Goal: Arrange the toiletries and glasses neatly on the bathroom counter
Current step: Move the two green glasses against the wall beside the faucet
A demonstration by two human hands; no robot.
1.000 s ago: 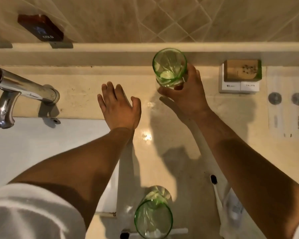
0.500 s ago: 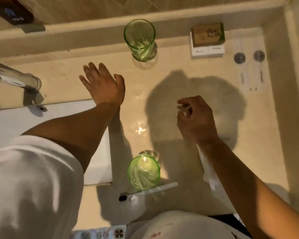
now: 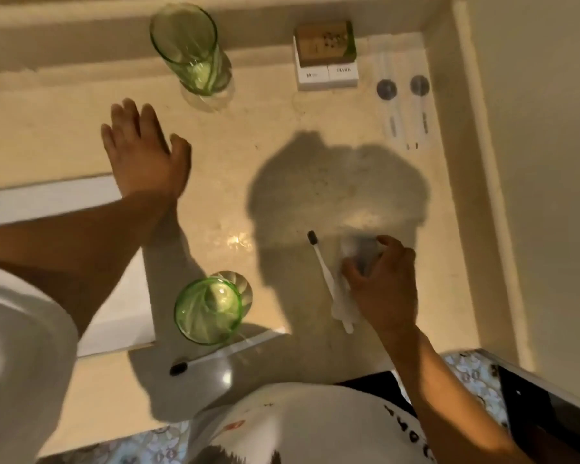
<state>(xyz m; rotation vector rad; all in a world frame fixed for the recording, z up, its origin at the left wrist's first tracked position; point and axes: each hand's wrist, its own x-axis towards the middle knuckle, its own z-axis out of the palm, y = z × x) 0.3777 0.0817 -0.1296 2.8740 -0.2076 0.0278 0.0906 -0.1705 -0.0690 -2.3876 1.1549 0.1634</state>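
Beige polished stone counter (image 3: 282, 155), seen from the head camera looking steeply down, with a raised ledge along the back wall and a white basin edge (image 3: 64, 199) at the left.

Head view, rear of counter: a tall green-tinted drinking glass (image 3: 190, 51) stands upright near the back ledge. To its right sits a small brown-and-green box on top of two white cartons (image 3: 327, 58). Just right of these lie two flat clear sachets with round grey caps (image 3: 403, 102), side by side against the right wall.

Head view, front of counter: a second green-tinted drinking glass (image 3: 210, 309) stands upright near the front edge, beside the basin corner. Close in front of it lies a white toothbrush with a dark head (image 3: 215, 354), set crosswise. A second white toothbrush with a dark head (image 3: 325, 269) lies at a slant, head pointing away from the person, partly over a crumpled clear plastic wrapper (image 3: 344, 306).

Hands: the left hand (image 3: 144, 152) lies flat on the counter by the basin edge, fingers spread, holding nothing. The right hand (image 3: 382, 279) is curled around a small blurred grey object (image 3: 362, 251) just right of the slanted toothbrush; what this object is cannot be told.
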